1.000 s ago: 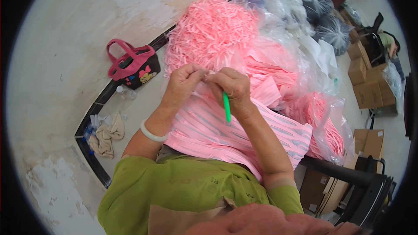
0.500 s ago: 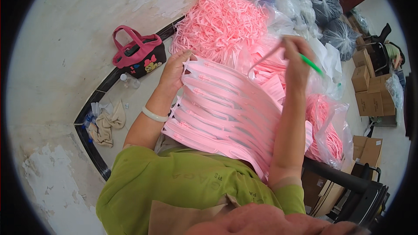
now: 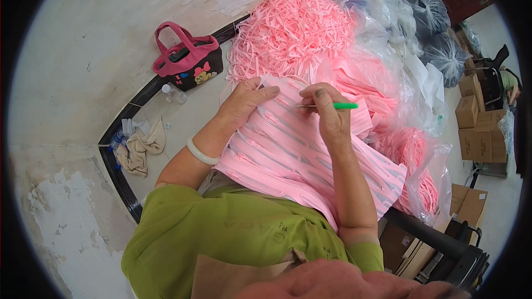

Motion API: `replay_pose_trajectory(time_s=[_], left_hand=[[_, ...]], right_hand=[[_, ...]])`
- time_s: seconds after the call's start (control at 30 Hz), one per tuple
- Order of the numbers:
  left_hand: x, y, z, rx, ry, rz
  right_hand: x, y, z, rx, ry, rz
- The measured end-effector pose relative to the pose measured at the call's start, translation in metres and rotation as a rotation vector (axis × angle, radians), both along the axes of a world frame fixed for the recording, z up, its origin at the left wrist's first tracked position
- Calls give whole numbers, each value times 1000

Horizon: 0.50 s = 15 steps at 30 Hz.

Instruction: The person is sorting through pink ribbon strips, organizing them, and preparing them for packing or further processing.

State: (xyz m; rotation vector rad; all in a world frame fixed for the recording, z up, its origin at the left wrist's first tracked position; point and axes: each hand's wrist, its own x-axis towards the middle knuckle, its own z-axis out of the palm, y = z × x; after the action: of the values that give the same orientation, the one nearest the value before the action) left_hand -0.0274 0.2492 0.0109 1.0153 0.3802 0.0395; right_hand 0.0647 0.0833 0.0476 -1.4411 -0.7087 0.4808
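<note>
A pink slotted sheet [image 3: 271, 187], made of long parallel strips with small printed-looking marks near one end, lies across my lap. My left hand [image 3: 244, 102] pinches its upper left corner between thumb and fingers. Over the sheet's upper part, my right hand [image 3: 331, 116] grips a thin metal-shafted tool with a green handle [image 3: 346, 106]. The shaft points left toward the strip ends, close to my left hand. Whether the tip touches the sheet is too small to tell.
Beyond the sheet rises a heap of loose pink strips [image 3: 293, 27], with more pink sheets [image 3: 368, 80] beside it. A clear bag of pink strips [image 3: 413, 174] is at right. A pink-and-black handbag [image 3: 191, 63] and plastic bottle [image 3: 174, 94] stand left; cardboard boxes [image 3: 476, 138] stand far right.
My right hand has come left and down from the pile side to the sheet's upper edge; the pink strip it trailed is gone from it. My left hand has shifted slightly right and down.
</note>
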Motion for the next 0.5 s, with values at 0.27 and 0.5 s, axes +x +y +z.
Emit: replay_pose_trajectory(time_s=[0.27, 0.5], left_hand=[[-7, -14, 9, 153, -158, 130], [-8, -16, 12, 84, -189, 114]], right_hand=[[-9, 9, -9, 211, 122, -26], [-12, 10, -23, 215, 71, -36]])
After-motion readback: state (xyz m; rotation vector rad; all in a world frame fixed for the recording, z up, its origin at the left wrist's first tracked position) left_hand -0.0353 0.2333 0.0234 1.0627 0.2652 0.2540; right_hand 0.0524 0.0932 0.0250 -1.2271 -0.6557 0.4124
